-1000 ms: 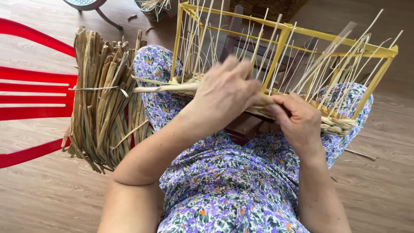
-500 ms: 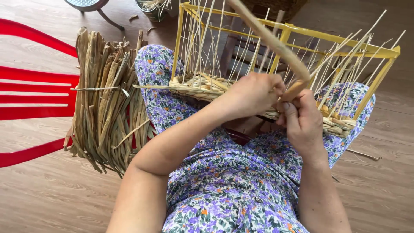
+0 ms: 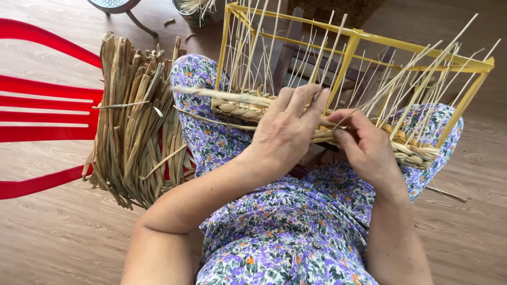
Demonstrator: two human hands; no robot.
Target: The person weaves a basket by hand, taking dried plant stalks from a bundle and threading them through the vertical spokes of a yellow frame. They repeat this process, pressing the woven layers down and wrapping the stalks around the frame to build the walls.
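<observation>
A yellow metal frame rests on my lap, strung with several thin upright stakes and a woven straw band along its near side. My left hand lies over that band, fingers spread and pressing a straw strand that sticks out to the left. My right hand sits just to the right, pinching the same strand against the weave between the stakes. Both hands touch the woven edge.
A thick bundle of dried straw leans against my left knee. A red plastic chair stands at the left on the wooden floor. A dark stool leg and straw scraps lie at the top.
The strand that rose up over the frame half a second ago now lies flat across the weave, pointing left. My left hand has come back over the band.
</observation>
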